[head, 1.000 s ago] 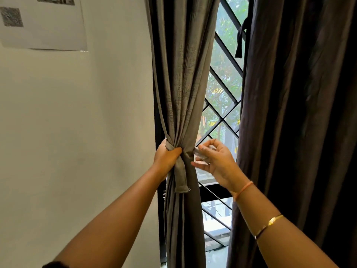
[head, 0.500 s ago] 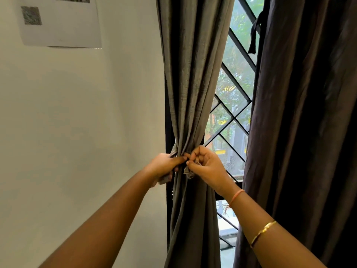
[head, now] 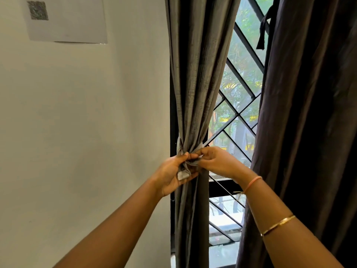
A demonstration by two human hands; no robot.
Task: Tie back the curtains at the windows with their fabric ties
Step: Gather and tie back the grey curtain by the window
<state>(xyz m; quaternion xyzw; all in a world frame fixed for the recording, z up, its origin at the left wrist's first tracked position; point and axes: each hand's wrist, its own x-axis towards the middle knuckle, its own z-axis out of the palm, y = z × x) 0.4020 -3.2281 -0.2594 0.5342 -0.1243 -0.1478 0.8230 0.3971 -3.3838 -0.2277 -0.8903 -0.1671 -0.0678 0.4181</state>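
A grey curtain (head: pixel 199 74) hangs at the window's left side, bunched narrow at mid-height. A grey fabric tie (head: pixel 183 170) wraps round the bunch there. My left hand (head: pixel 172 175) holds one end of the tie, thumb on top, with the end lying across its palm. My right hand (head: pixel 216 161) pinches the tie's other end right beside the left thumb. The two hands meet at the front of the bunch. The knot itself is partly hidden by my fingers.
A darker curtain (head: pixel 309 122) hangs loose on the right, with a dark tie (head: pixel 263 26) dangling near its top. Between the curtains shows the window with a black diagonal grille (head: pixel 241 105). A pale wall with a taped paper sheet (head: pixel 67 20) is on the left.
The hanging tie end has been brought up into my left palm, and my right hand came in from the right to meet the left at the bunch. The view shifted a little.
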